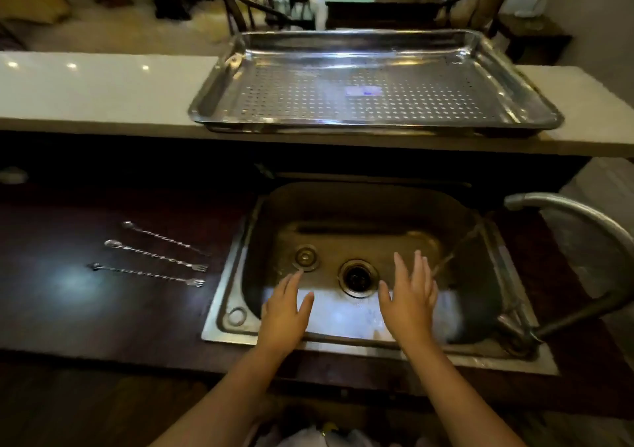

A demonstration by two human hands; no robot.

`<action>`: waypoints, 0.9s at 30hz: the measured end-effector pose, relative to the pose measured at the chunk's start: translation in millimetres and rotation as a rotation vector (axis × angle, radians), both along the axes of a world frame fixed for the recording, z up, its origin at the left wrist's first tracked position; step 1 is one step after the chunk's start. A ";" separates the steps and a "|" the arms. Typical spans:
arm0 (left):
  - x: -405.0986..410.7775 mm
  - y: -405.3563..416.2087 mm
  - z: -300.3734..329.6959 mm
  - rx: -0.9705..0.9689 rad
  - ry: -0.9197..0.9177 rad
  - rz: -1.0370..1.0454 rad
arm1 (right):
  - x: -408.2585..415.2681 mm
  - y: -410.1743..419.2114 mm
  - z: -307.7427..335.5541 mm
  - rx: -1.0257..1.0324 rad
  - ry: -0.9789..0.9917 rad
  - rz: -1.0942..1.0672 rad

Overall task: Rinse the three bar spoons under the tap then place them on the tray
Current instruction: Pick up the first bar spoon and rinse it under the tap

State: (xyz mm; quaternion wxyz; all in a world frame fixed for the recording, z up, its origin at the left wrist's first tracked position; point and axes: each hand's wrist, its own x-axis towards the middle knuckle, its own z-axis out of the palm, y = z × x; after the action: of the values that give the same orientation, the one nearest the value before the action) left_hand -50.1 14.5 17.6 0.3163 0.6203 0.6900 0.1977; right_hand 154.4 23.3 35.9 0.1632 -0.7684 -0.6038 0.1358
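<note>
Both hands are held flat and open over the sink [360,206], nothing gripped: left hand [283,312] above the near rim, right hand [410,300] beside the water stream [456,251] running from the tap [562,206]. The three bar spoons [156,257] lie in a row on the dark table left of the sink — untouched, well apart from either grip. The tray [374,79] sits beyond the sink on the raised pale ledge, nothing on it. Rinsing is judged not yet begun; the next move calls for a leftward reach and a pinch on a thin handle.
</note>
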 end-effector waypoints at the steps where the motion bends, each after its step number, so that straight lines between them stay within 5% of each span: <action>1: -13.6 1.4 5.1 0.025 -0.034 0.045 | -16.2 7.1 1.0 -0.005 0.022 0.050; 10: -164.8 7.0 22.7 0.073 0.070 0.348 | -168.5 52.7 7.2 -0.031 0.116 0.415; 15: -234.9 13.3 13.3 -0.022 0.160 0.314 | -238.6 60.0 -0.7 -0.066 0.081 0.553; 20: -280.1 23.3 2.6 -0.047 0.455 0.149 | -296.3 62.1 -10.4 -0.137 0.034 0.606; 27: -303.0 43.9 -10.2 -0.084 0.528 0.002 | -344.8 71.7 -21.4 -0.176 -0.153 0.679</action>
State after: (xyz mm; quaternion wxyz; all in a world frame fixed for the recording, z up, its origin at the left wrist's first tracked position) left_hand -353.1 58.4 7.4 0.1504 0.6359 0.7569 0.0006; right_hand -190.4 95.1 14.5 -0.0036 -0.5431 -0.8210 0.1760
